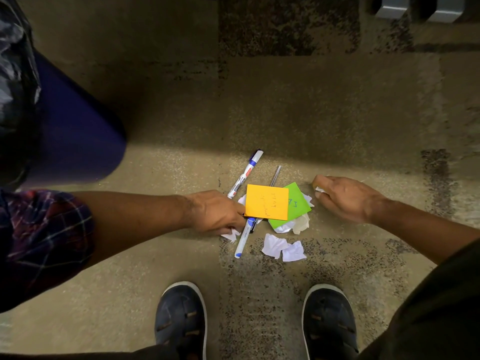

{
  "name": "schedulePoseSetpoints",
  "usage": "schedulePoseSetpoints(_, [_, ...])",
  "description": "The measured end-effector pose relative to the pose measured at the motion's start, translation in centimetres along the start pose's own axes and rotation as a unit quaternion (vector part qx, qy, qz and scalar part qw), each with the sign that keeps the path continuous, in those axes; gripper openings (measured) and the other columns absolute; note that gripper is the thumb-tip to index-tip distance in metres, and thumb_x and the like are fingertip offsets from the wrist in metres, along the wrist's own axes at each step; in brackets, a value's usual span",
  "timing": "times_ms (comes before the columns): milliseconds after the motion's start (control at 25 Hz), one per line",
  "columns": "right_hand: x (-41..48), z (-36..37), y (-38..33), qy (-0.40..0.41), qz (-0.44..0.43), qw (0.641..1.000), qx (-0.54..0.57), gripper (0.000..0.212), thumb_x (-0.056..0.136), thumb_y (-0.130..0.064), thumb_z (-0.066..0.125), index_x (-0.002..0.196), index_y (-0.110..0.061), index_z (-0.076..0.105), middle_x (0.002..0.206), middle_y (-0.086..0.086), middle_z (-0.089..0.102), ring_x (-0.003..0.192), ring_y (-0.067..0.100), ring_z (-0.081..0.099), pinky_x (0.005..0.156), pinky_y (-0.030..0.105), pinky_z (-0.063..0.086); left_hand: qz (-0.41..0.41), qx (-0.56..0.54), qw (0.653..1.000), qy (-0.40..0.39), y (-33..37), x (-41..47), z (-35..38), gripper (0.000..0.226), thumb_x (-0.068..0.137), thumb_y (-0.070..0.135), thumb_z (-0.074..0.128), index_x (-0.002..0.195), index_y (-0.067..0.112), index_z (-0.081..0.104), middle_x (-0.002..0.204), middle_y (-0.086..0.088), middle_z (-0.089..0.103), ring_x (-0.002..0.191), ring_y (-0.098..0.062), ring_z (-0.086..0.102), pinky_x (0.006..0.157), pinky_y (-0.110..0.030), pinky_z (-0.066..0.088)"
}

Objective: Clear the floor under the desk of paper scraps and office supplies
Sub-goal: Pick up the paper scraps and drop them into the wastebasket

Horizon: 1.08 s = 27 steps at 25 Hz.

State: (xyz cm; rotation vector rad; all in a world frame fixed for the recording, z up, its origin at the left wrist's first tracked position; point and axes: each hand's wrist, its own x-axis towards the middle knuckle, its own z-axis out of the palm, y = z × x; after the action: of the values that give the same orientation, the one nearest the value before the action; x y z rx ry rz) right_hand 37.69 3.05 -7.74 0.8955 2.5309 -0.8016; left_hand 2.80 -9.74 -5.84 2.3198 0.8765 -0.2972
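Observation:
On the carpet lies a small pile: an orange sticky note (267, 205) on top of a green sticky note (296, 203), two blue-and-white markers (245, 173) (243, 237), a thin pen (276, 175) and several torn white paper scraps (283, 249). My left hand (215, 214) rests at the pile's left edge, its fingers touching the orange note and a white scrap (230, 235). My right hand (342, 196) is to the right of the pile, curled around a small white scrap (319, 189).
A blue bin (78, 126) with a black bag (15, 74) stands at the left. My two dark shoes (181, 323) (330, 323) are planted just below the pile. Grey metal furniture feet (415, 9) show at the top right.

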Motion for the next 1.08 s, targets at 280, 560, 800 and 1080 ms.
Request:
schedulePoseSetpoints(280, [-2.1,-0.5,-1.6,0.106,-0.051,0.993,-0.002,0.035,0.104,-0.055,0.036,0.108,-0.028,0.057,0.097,-0.007,0.067,0.084,0.013,0.064,0.070,0.026,0.049,-0.041,-0.032,0.999,0.014,1.8,1.7,-2.1,0.007,0.087,0.025,0.046,0.088,0.026,0.040,0.076,-0.001,0.061,0.065,-0.030,0.056,0.059,-0.037,0.052])
schedulePoseSetpoints(560, [-2.6,2.0,-3.8,0.016,-0.220,0.968,-0.122,0.027,0.103,-0.050,0.048,0.114,-0.026,0.056,0.090,-0.005,0.058,0.079,0.017,0.058,0.074,0.039,0.055,-0.059,-0.016,0.998,-0.012,7.0,5.8,0.6,0.035,0.094,0.045,0.056,0.120,0.021,0.051,0.091,-0.013,0.070,0.077,-0.038,0.067,0.059,-0.037,0.045])
schedulePoseSetpoints(800, [-2.0,2.1,-3.7,0.032,-0.218,0.965,-0.140,0.015,0.093,-0.029,0.065,0.105,-0.026,0.056,0.084,-0.003,0.056,0.077,0.021,0.057,0.072,0.036,0.049,-0.096,0.064,0.993,-0.031,9.0,7.9,3.0,0.037,0.094,0.012,0.062,0.129,0.013,0.048,0.092,-0.011,0.074,0.080,-0.037,0.072,0.053,-0.035,0.036])
schedulePoseSetpoints(1080, [-2.0,-0.6,-4.6,0.072,-0.067,0.982,0.162,0.014,0.098,-0.036,0.057,0.095,-0.025,0.064,0.084,-0.008,0.065,0.073,0.015,0.061,0.067,0.040,0.054,-0.127,-0.170,0.977,0.008,7.3,7.7,-0.4,0.019,0.093,0.035,0.063,0.084,0.019,0.064,0.079,-0.003,0.067,0.076,-0.027,0.063,0.058,-0.032,0.039])
